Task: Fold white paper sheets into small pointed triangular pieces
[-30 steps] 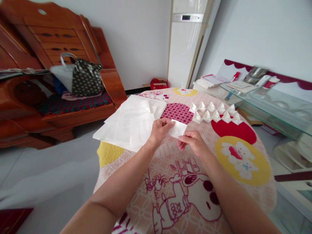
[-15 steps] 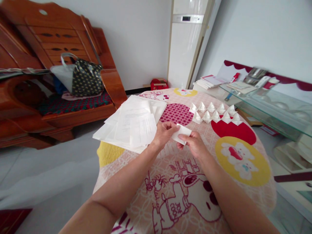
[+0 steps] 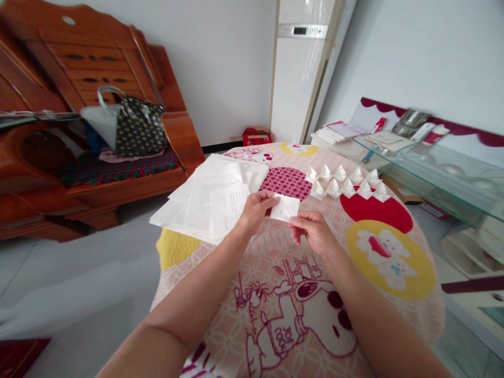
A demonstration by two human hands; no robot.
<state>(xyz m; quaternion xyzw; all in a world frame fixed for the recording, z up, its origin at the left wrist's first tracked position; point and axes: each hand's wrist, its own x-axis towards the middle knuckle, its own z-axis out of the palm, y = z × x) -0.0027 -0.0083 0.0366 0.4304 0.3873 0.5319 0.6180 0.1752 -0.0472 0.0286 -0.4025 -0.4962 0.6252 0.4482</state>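
White paper square (image 3: 286,209), small and flat, held up over the near-middle of the cloth-covered table (image 3: 326,211), between both hands. Left hand (image 3: 255,211): grip closed on the square's left side, thumb on top. Right hand (image 3: 313,228): grip pinched at the lower right corner, other fingers curled under. Progress, judging by layout: ten folded paper pieces (image 3: 348,188) stand pointed-side up in two rows of five, apparently done; the square has none of their peaks yet, so its shaping looks unfinished (fold layers too small to make out). Just left of the hands, a spread stack of paper sheets (image 3: 200,202) lies flat, some with print, apparently unworked. Further out: glass shelf (image 3: 441,176) with assorted items at right, wooden settee (image 3: 183,134) with a dotted bag (image 3: 139,126) at left.
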